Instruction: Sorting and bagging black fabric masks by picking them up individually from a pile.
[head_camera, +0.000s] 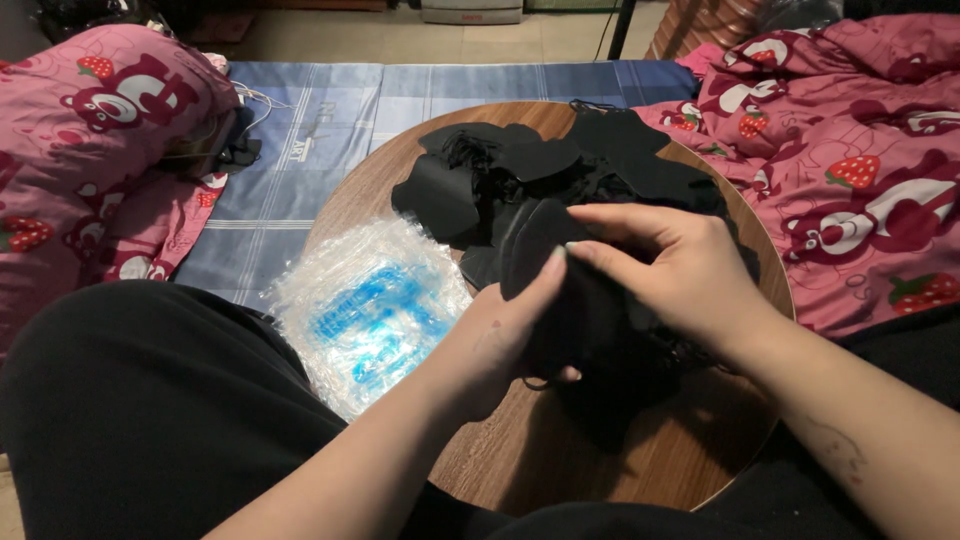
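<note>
Both hands over round wooden tabletop (620, 460). Left hand (505, 345) curled under black mask (560, 270), thumb pressed to its near edge. Right hand (675, 265) closed over same mask from above — fingers pinching top edge. Mask raised just above tabletop, in front of heap of black masks (540, 165) (loose, overlapping). Stack of clear plastic bags with blue print (370, 310) lies left of hands, overhanging tabletop edge. Pink strawberry-print bedding (860, 170) at both sides — blue checked sheet (320, 120) beyond.
</note>
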